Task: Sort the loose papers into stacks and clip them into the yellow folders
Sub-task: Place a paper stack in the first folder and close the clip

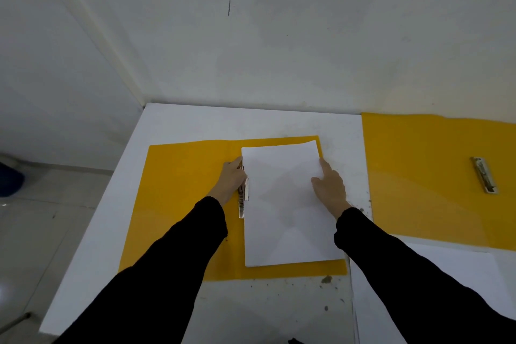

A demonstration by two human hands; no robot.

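Note:
An open yellow folder (181,190) lies flat on the white table in front of me. A stack of white paper (284,204) sits on its right half, its left edge at the metal clip (242,201) along the fold. My left hand (233,179) rests on the clip, fingers curled over its lever. My right hand (329,184) presses on the stack's right edge with the forefinger stretched out. A second open yellow folder (424,176) with its own metal clip (484,174) lies to the right.
Loose white papers (435,288) lie at the near right, partly under my right sleeve. The white table (195,123) stands in a wall corner; its left edge drops to a tiled floor. Dirt specks mark the table's front.

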